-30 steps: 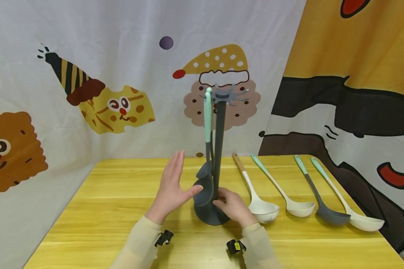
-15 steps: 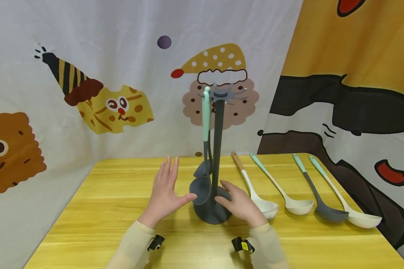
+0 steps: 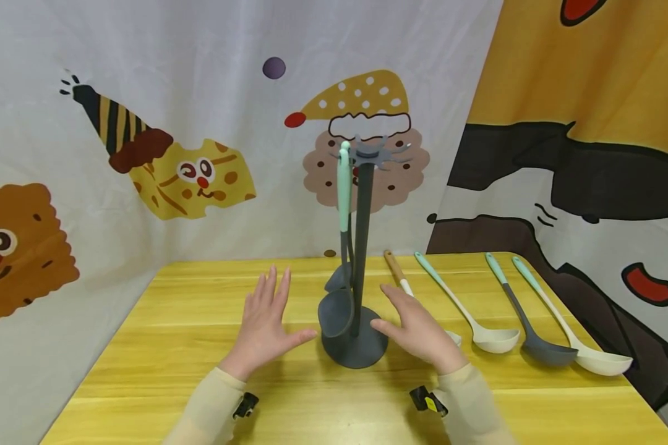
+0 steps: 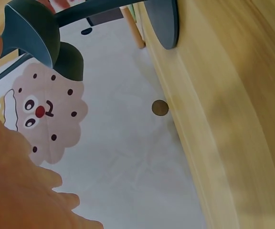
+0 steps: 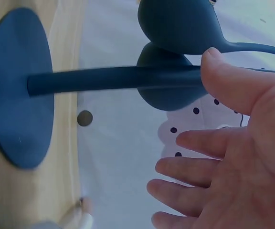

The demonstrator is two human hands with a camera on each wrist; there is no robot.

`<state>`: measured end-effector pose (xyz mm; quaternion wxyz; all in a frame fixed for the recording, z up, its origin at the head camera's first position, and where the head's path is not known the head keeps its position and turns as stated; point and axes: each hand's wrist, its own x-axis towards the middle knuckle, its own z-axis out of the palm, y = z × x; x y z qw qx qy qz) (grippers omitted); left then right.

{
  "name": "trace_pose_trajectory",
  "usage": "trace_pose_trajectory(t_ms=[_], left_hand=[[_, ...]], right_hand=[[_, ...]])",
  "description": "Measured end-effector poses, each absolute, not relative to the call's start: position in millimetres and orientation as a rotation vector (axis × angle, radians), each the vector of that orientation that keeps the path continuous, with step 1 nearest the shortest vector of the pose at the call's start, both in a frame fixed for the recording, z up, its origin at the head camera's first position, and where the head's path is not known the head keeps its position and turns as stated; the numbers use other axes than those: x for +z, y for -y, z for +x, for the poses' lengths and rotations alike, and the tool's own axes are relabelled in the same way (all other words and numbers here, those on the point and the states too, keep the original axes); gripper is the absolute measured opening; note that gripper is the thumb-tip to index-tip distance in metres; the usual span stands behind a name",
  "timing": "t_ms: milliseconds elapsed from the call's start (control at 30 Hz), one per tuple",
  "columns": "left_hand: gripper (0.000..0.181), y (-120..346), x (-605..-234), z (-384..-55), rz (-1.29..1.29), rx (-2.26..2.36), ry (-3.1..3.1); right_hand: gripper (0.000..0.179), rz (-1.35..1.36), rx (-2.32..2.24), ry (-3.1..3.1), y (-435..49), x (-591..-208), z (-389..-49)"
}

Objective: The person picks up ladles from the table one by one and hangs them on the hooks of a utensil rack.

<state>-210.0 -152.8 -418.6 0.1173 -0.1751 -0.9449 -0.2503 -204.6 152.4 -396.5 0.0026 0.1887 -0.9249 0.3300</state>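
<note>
Head view: dark gray stand [image 3: 363, 247] upright near the middle of the wooden table [image 3: 161, 377], its round base [image 3: 370, 351] flat on the wood. Gray hooks [image 3: 367, 151] fan out at the top. Two utensils hang on the left side of the pole: a front ladle [image 3: 336, 314] with a mint handle and dark bowl, and behind it a second utensil [image 3: 336, 279], mostly hidden.

Left hand [image 3: 261, 337]: spread wide, fingers extended, palm toward the stand. Thumb tip is near the bowl of the front ladle; left wrist view does not settle contact.

Right hand [image 3: 417, 327]: also wide, fingers apart, thumb out, to the right of the pole. Right wrist view shows the thumb overlapping the pole by line of sight; head view shows the two apart.

Right part of table, left to right: brown-handled ladle [image 3: 395, 267], bowl largely covered by the right hand; white ladle [image 3: 495, 340], mint handle; gray ladle [image 3: 550, 354], mint handle; far-right white ladle [image 3: 603, 363], mint handle. Last two bowls lie close, contact unclear.

Backdrop: printed cloth [image 3: 200, 68] with cartoon figures.
</note>
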Motion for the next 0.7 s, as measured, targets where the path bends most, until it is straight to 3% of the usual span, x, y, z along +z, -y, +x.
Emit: trace_pose_trajectory(t_ms=[700], left_hand=[[0.113, 194.1, -419.1, -201.6, -0.456, -0.593, 2.865]], right_hand=[[0.077, 0.611, 0.584, 2.930, -208.7, -373.9, -213.0]])
